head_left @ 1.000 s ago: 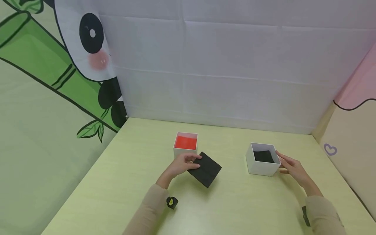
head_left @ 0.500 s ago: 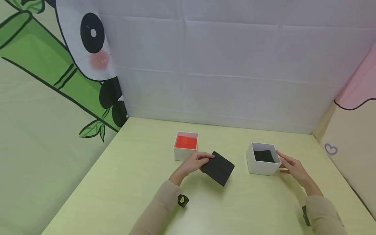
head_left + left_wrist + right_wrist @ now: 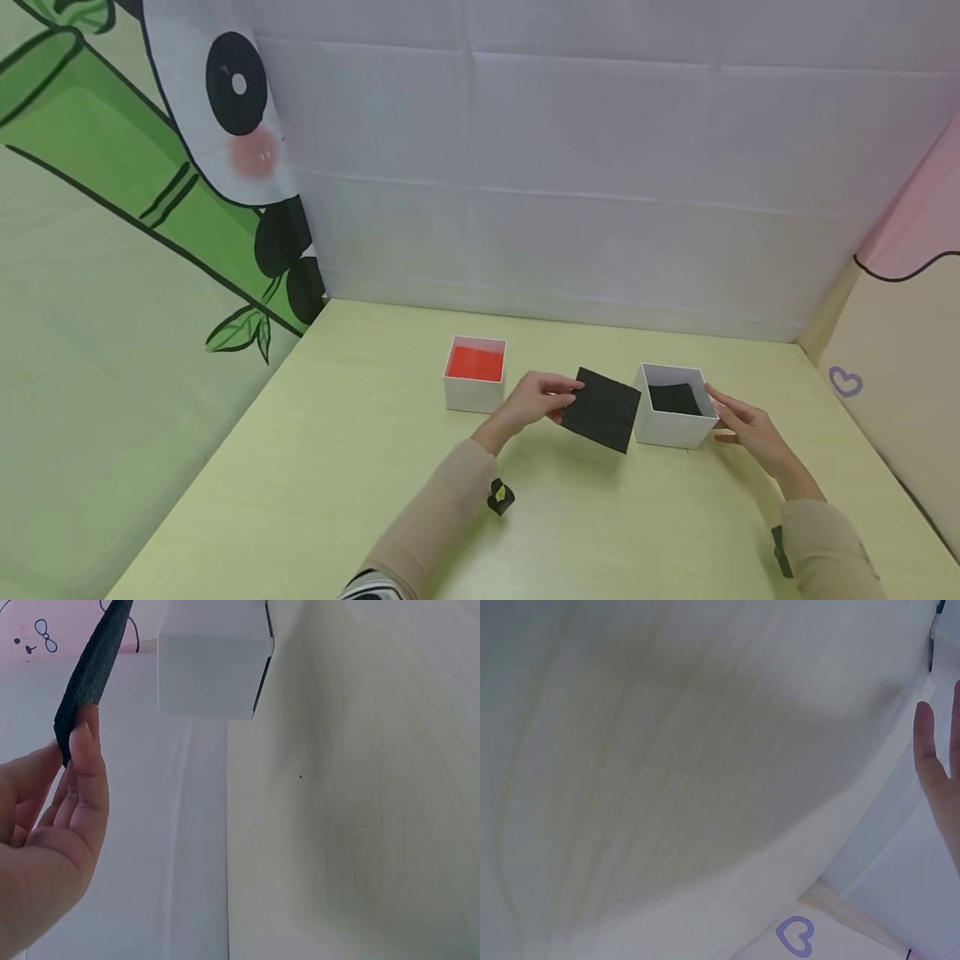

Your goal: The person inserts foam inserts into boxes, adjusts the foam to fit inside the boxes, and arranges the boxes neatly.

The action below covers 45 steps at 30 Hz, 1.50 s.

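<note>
My left hand pinches a black square sheet by its left corner, thumb on one side and fingers on the other. The sheet is held tilted over the table, its right edge overlapping the left side of a white open box in the head view. Inside that box stands another black piece. Seen nearly edge-on in the left wrist view, the held sheet looks thin and slightly bent. My right hand has its fingertips at the box's right side, with fingers extended in the right wrist view.
A second white box with a red piece inside stands to the left, beyond my left forearm. Behind the pale yellow table hangs a white cloth. A printed panda and bamboo sheet covers the left side.
My left hand has carried the black sheet rightward, from in front of the red-filled box to beside the right box, turning it slightly. The right hand and both boxes have stayed put.
</note>
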{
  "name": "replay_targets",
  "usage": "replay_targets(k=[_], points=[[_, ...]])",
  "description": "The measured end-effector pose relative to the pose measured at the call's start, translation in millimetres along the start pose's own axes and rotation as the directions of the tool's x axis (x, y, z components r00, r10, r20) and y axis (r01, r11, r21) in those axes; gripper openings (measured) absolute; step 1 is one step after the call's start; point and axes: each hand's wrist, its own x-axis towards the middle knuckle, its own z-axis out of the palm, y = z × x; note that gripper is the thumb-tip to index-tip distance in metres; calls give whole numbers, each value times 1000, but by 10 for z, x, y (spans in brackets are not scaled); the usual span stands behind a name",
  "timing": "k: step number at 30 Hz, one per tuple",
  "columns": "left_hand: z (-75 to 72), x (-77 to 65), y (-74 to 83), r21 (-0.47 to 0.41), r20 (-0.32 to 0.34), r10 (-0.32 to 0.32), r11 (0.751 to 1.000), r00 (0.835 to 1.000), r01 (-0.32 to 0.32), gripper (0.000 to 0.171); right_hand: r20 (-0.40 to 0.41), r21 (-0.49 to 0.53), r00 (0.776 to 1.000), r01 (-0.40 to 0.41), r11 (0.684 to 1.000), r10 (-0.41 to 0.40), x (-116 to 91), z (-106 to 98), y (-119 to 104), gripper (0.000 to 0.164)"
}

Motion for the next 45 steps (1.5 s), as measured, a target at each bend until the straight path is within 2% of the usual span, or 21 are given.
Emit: replay_targets(k=[11,16,31,45], points=[[367,448,56,-111,-118,7,994,993,-20,25,1,-19,1000,-14,1000,14,93,-94,21,39],[502,607,95,-127,-150,1,992,989,-20,23,0,-21,1000,-21,1000,21,124,-126,24,39],[805,925,199,-30,-180,-10,1000,984,5,19,-14,-12,1000,-2,1000,1,142,-131,47,39],[985,1048,208,113,-218,-69,989,974,96,14,-13,8,1000,-7,1000,8,136,-116,25,40]])
